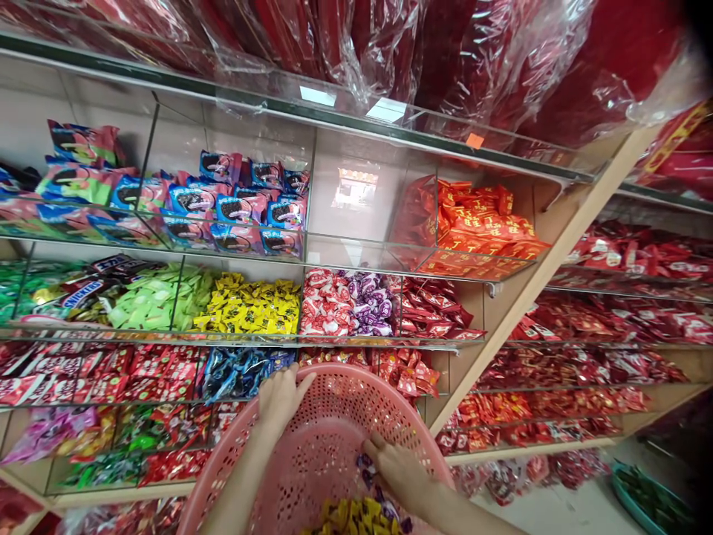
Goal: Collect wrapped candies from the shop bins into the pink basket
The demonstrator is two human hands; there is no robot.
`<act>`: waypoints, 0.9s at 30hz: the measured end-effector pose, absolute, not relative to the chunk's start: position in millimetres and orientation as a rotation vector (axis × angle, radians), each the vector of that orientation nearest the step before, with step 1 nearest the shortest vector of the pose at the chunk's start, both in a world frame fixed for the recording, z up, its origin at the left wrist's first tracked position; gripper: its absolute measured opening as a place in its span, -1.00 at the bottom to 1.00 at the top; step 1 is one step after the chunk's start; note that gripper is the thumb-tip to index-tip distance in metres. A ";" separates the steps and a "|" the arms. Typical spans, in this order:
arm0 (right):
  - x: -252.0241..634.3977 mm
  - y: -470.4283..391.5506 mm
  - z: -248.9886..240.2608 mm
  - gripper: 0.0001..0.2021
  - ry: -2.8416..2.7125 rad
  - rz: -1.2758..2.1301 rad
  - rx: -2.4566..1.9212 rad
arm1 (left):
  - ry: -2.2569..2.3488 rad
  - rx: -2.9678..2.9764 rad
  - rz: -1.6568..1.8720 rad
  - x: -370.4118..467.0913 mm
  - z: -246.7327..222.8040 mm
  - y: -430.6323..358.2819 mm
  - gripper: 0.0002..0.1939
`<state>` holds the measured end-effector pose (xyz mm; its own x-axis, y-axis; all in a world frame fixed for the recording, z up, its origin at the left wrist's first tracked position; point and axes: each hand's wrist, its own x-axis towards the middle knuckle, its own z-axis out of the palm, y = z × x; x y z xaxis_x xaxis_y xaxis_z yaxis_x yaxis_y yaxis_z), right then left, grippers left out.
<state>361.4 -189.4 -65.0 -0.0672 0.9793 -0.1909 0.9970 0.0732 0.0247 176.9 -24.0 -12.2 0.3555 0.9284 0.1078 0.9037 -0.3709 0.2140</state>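
Note:
My left hand (278,400) is closed on the far rim of a pink perforated plastic basket (384,386), its thumb lying along the edge. Inside the basket, my right hand (396,469) has curled fingers around a few purple-wrapped candies (365,468). Below it, more purple wrappers show beside a pile of yellow-wrapped candies (353,518) at the basket's bottom. Part of what the right hand holds is hidden by its fingers. The basket tilts up against the lower shelves.
Glass-fronted shelves ahead hold yellow candies (248,306), purple-wrapped candies (370,305), red-and-white candies (326,303) and orange packets (482,223). A slanted wooden divider (535,290) stands to the right. Plastic-wrapped red packages (356,37) hang over the top shelf. On the floor sits a teal basin (632,490).

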 end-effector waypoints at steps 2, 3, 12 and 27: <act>359.5 -189.3 -64.4 -0.56 2.080 -0.228 2.090 | 1.689 2.492 0.318 176.9 -12.7 -23.2 -0.41; 358.8 -189.1 -63.4 -0.56 2.031 -0.248 2.115 | 1.688 2.495 0.319 176.9 -12.9 -22.8 -0.42; 343.8 -183.1 -64.2 -0.63 1.979 -0.166 2.020 | 1.670 2.516 0.333 176.7 -13.3 -22.0 -0.42; 358.2 -124.6 118.6 -0.71 2.069 0.393 2.294 | 1.685 2.532 0.341 177.2 -14.8 -21.8 -0.45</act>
<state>358.2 -124.6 118.6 0.0856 0.9822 0.1674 0.9752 -0.1171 0.1881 177.2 -21.8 -14.8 0.3699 0.9185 0.1398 0.9005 -0.3915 0.1893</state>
